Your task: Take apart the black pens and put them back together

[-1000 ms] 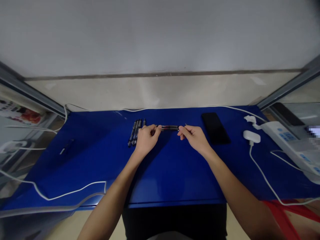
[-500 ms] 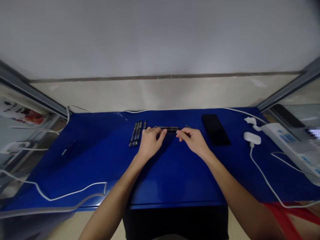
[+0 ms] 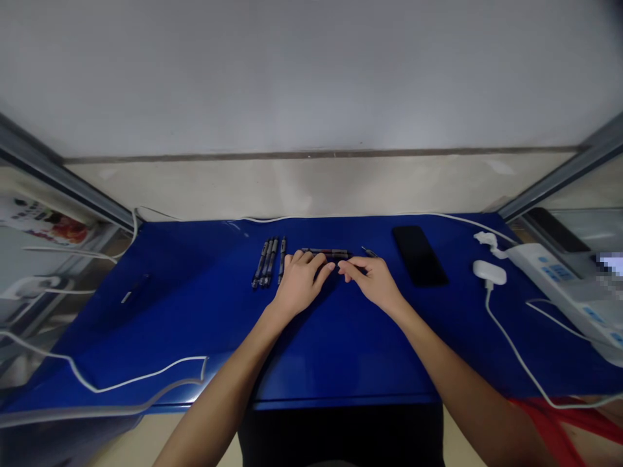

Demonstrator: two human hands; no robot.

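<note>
Reaching palm-down nr pens (image 3: 333, 251), L hand (image 3: 300, 280) loosely spread; R hand (image 3: 372, 283) pinched, contents unclear.

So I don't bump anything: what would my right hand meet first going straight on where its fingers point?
Probably your left hand: its thumb lies just ahead of your right hand, though depth is hard to judge.

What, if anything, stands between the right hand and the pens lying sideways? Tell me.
Nothing visible stands between the right hand and the sideways pens. The left hand is close by their left end; the black phone lies to the right, out of the way.
</note>
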